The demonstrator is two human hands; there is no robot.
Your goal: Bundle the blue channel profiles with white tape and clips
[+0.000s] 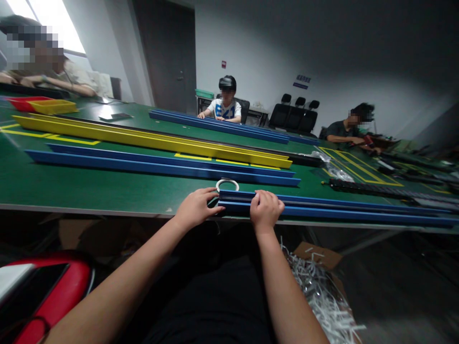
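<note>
- Curling over the near blue rail (pixel 333 206), the right hand (pixel 266 210) has its grip clamped on the rail just beside its left end, fingers over the top and knuckles toward the camera.
- The left hand (pixel 195 207) lies at that same end of the rail, its grip loosely together, fingertips touching the end face; it is pressing rather than clasping.
- This rail lies along the near edge of the green tabletop (pixel 89 188) and runs from the two hands off to the right.
- A tape roll (pixel 227 184) lies flat just behind the rail's left end, between the two hands and a little farther back.
- Behind it, two more blue rails (pixel 150 162) lie side by side, then a long yellow rail (pixel 143 137), all running roughly the same way as the held one.
- Farther back, another set of blue rails (pixel 222 125) lies in front of a seated person (pixel 225 102).
- Red and yellow trays (pixel 41 104) stand at the far left, by a second person's arms.
- A third person (pixel 349 126) sits at the right, near black strips (pixel 380 190).
- Below the tabletop edge, a box of white shreds (pixel 319 286) stands to the right of the right forearm.
</note>
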